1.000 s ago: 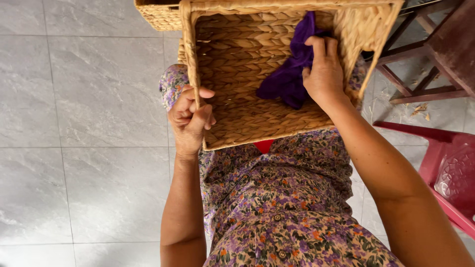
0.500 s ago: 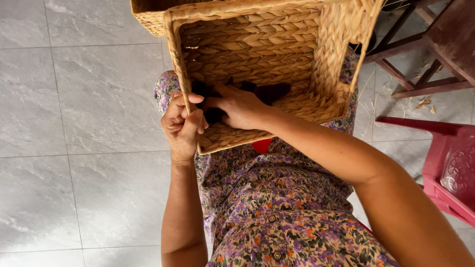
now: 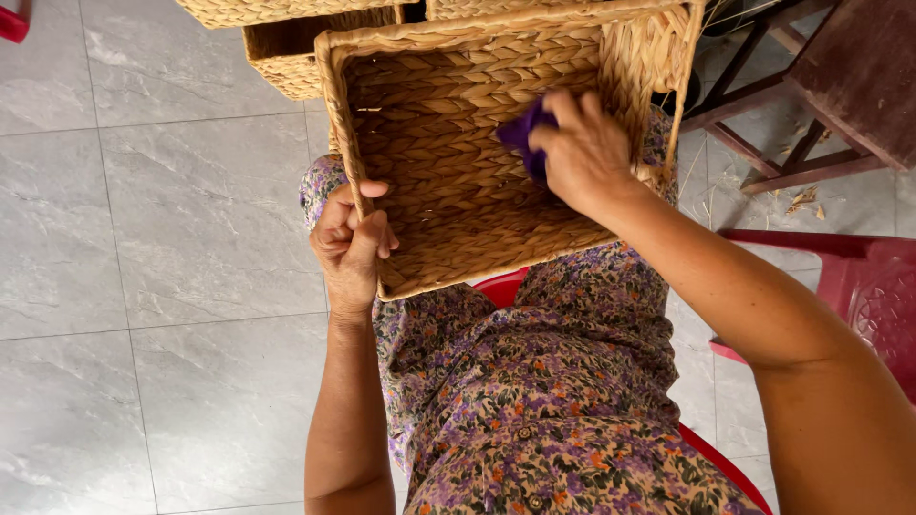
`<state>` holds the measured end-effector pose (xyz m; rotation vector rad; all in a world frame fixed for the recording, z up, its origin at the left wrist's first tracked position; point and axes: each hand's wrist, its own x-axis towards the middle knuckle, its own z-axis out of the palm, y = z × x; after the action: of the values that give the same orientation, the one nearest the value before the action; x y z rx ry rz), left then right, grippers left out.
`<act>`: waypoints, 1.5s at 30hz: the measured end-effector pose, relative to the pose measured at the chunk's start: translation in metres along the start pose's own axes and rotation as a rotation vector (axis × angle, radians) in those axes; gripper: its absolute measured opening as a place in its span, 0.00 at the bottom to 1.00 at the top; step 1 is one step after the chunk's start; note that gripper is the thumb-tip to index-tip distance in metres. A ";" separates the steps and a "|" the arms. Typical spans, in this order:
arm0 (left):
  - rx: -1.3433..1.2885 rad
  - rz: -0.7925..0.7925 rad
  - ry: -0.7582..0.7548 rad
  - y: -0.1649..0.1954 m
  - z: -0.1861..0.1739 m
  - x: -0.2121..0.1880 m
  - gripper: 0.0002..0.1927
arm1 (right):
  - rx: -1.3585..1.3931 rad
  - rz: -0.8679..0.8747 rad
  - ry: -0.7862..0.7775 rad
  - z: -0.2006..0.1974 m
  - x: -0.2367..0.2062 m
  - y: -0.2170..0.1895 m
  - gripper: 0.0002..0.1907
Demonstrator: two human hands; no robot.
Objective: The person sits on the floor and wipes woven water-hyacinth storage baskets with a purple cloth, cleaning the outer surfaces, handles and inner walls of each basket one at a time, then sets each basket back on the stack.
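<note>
A square woven straw basket rests tilted on my lap, its open side facing me. My left hand grips the basket's left rim near the lower corner. My right hand is inside the basket at its right side, shut on a purple cloth pressed against the woven bottom. Most of the cloth is hidden under my fingers.
Two more woven baskets sit on the grey tiled floor beyond my knees. A dark wooden stool stands at the upper right, a red plastic chair at the right. I sit on a red seat.
My right hand with the purple cloth has moved from the basket's lower left back to its right side. The basket shifted slightly; my left hand stays on the rim.
</note>
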<state>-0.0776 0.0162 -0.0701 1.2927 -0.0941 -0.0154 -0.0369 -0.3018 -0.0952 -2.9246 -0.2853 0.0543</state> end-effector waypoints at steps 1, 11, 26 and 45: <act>0.008 0.002 0.013 0.000 0.000 0.000 0.13 | -0.060 -0.052 0.108 0.001 0.006 0.006 0.14; 0.032 0.040 0.034 0.005 -0.001 -0.007 0.13 | -0.707 -0.070 -0.175 -0.002 0.000 0.040 0.45; 0.047 0.024 -0.002 0.005 -0.003 -0.005 0.14 | -0.333 -0.058 -0.594 -0.039 -0.023 0.013 0.24; 0.054 0.086 -0.037 0.007 -0.003 -0.004 0.14 | -0.576 -0.076 -0.409 -0.029 -0.033 0.002 0.17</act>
<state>-0.0819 0.0212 -0.0641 1.3416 -0.1824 0.0370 -0.0675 -0.3160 -0.0662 -3.4424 -0.5541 0.6679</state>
